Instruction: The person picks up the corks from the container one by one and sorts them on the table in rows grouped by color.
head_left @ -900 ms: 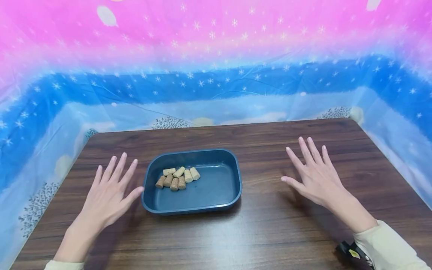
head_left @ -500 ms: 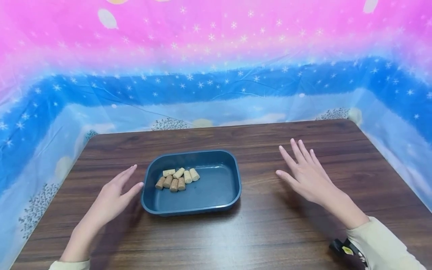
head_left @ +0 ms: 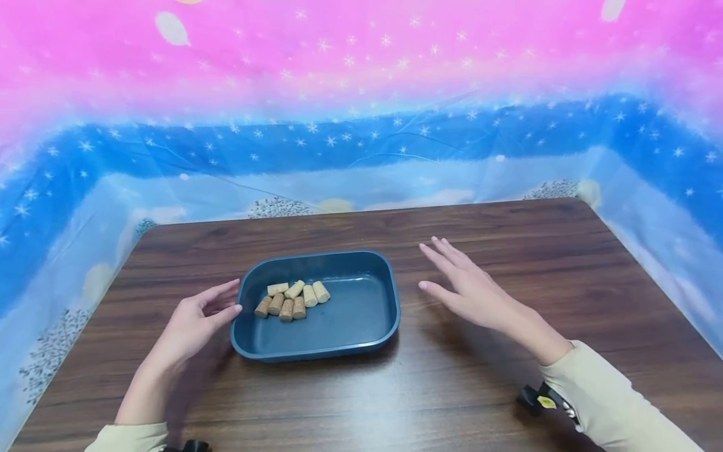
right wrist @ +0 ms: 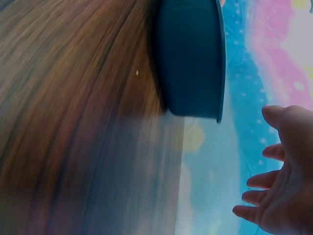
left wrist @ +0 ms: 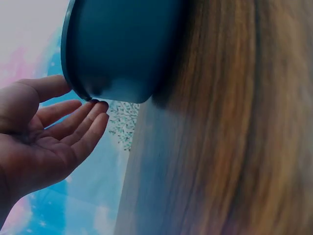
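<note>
A dark blue-grey rectangular tray [head_left: 350,320] with rounded corners sits on the table, several small tapered corks [head_left: 286,309] lying together in its left half. Some corks are pale, others speckled brown. At the tray's left end is my left hand [head_left: 192,326], its thumb tip right at the rim and its fingers loosely extended along the outside. The left wrist view shows that palm [left wrist: 54,142] facing the tray wall [left wrist: 122,49]. My right hand [head_left: 471,289], fingers straight and thumb apart, hovers to the right of the tray with a gap between them; it holds nothing.
The brown wood-grain table [head_left: 350,402] reaches back to a pink and blue snowflake-patterned cloth [head_left: 361,138], which hangs behind and along both sides. A black wrist device [head_left: 542,402] hangs under the right sleeve [head_left: 610,389].
My left hand has turned from spread flat to sideways and come up to the tray's left rim. My right hand has moved left towards the tray. Tray and corks stay in place.
</note>
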`<move>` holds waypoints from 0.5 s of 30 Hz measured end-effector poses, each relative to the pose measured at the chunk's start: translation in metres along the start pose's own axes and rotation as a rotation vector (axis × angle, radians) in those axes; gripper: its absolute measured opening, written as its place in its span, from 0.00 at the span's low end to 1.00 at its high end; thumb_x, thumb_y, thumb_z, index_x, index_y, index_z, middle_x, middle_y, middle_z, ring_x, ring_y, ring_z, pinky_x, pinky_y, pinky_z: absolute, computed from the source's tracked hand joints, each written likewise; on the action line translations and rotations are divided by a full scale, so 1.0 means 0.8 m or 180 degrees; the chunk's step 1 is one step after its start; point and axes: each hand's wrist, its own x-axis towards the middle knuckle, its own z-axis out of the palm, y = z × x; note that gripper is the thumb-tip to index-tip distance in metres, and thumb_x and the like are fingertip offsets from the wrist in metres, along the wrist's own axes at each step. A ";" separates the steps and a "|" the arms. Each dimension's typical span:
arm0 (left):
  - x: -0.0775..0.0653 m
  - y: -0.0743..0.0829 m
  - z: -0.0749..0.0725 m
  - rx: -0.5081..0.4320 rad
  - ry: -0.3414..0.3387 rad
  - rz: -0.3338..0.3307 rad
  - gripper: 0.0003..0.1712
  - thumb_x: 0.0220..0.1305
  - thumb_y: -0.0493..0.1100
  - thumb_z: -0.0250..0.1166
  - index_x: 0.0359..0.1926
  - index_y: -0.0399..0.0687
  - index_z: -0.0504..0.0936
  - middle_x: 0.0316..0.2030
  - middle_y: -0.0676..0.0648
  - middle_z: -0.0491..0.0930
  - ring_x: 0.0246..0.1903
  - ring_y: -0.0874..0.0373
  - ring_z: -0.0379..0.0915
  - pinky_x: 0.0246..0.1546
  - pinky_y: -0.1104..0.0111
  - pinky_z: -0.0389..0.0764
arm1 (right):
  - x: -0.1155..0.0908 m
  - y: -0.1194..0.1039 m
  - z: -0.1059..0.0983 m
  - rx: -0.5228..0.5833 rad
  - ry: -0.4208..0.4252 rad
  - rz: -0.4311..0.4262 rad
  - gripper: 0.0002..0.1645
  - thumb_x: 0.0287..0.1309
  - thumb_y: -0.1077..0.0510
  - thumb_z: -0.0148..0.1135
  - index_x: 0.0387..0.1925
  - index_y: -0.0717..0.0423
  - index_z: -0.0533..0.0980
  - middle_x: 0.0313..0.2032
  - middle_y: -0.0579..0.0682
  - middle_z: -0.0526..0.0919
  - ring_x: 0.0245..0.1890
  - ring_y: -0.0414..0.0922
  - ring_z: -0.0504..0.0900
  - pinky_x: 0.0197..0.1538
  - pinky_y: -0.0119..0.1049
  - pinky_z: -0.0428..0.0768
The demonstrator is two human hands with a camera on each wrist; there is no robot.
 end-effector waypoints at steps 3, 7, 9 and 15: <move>0.003 0.000 0.000 -0.0162 -0.0006 -0.0053 0.33 0.68 0.43 0.62 0.69 0.36 0.64 0.59 0.32 0.72 0.57 0.40 0.70 0.46 0.74 0.76 | 0.008 -0.010 0.005 0.0120 0.0040 -0.0118 0.39 0.66 0.42 0.57 0.72 0.53 0.59 0.73 0.56 0.54 0.72 0.56 0.51 0.66 0.60 0.57; 0.006 0.000 0.000 -0.0352 -0.0055 -0.0163 0.33 0.67 0.43 0.63 0.69 0.37 0.64 0.59 0.32 0.72 0.58 0.42 0.69 0.44 0.78 0.74 | 0.016 -0.020 0.014 0.0298 0.0094 -0.0274 0.35 0.66 0.49 0.59 0.70 0.55 0.64 0.69 0.57 0.62 0.69 0.56 0.60 0.65 0.58 0.62; 0.006 -0.001 0.000 -0.0415 -0.0064 -0.0226 0.33 0.67 0.43 0.63 0.69 0.37 0.64 0.59 0.33 0.72 0.58 0.43 0.68 0.44 0.78 0.74 | 0.022 -0.025 0.019 0.0405 0.0139 -0.0346 0.32 0.66 0.51 0.60 0.68 0.56 0.66 0.67 0.58 0.66 0.67 0.55 0.64 0.64 0.56 0.65; 0.006 -0.002 0.001 -0.0509 -0.0011 -0.0237 0.32 0.67 0.41 0.63 0.68 0.36 0.65 0.59 0.33 0.72 0.50 0.58 0.70 0.42 0.79 0.74 | 0.047 -0.042 0.032 0.0942 0.0109 -0.0348 0.26 0.65 0.55 0.61 0.63 0.57 0.71 0.61 0.53 0.74 0.57 0.51 0.75 0.56 0.47 0.76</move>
